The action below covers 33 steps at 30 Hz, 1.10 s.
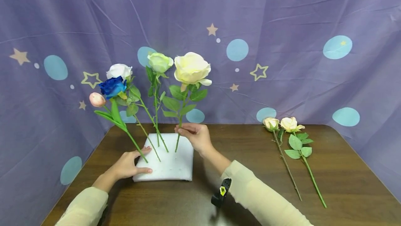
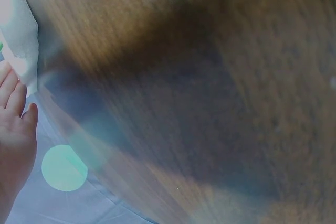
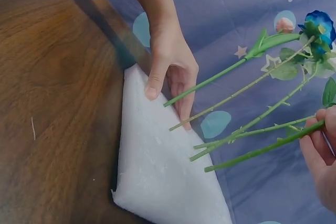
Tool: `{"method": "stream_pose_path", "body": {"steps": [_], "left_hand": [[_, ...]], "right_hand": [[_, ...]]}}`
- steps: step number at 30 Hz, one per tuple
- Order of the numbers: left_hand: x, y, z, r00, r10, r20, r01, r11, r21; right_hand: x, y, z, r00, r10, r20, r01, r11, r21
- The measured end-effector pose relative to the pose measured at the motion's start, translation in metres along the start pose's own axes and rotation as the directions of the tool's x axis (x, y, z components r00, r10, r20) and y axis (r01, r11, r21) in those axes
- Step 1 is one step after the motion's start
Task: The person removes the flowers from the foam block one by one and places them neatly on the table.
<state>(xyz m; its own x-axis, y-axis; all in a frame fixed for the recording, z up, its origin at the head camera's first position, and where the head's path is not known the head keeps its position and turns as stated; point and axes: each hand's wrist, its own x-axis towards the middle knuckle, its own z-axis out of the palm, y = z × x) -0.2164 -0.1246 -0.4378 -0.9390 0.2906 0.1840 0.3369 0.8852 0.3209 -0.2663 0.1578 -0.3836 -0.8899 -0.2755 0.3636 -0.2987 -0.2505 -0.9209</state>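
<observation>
My right hand (image 1: pixel 196 136) pinches the green stem of a large pale yellow rose (image 1: pixel 191 68) between thumb and fingers. That stem's lower end meets the top of a white foam block (image 1: pixel 180 170); how deep it sits cannot be told. My left hand (image 1: pixel 126 165) rests on the block's left side, thumb and fingers spread across it. Standing in the foam, tilted left, are a pink tulip (image 1: pixel 97 99), a blue rose (image 1: pixel 113 86), a white rose (image 1: pixel 119 71) and a pale green rose (image 1: pixel 160 62). In the left wrist view, part of a hand (image 2: pixel 16 135) shows at the edge.
Two cream roses, one with a bare brown stem (image 1: pixel 286 163) and one with a leafy green stem (image 1: pixel 313 180), lie at the right of the brown wooden table (image 1: pixel 244 149). A purple curtain (image 1: pixel 282 17) hangs behind. A black strapped device (image 1: pixel 221 193) is at the right sleeve.
</observation>
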Motion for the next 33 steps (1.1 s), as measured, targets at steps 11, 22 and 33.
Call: {"method": "stream_pose_path", "body": {"steps": [11,22,33], "left_hand": [[-0.002,0.000,0.001,1.000,-0.015,0.018,0.016,1.000,-0.011],[0.000,0.002,-0.002,1.000,-0.012,0.014,0.012,1.000,-0.005],[-0.001,0.003,-0.003,1.000,-0.009,0.009,0.009,1.000,-0.010]], "right_hand": [[-0.010,-0.003,-0.020,0.992,0.122,-0.040,-0.120,0.992,0.034],[-0.021,-0.004,-0.048,0.977,0.200,-0.067,-0.192,0.974,0.119],[-0.045,-0.003,-0.081,0.958,0.279,-0.059,-0.278,0.960,0.031]]}}
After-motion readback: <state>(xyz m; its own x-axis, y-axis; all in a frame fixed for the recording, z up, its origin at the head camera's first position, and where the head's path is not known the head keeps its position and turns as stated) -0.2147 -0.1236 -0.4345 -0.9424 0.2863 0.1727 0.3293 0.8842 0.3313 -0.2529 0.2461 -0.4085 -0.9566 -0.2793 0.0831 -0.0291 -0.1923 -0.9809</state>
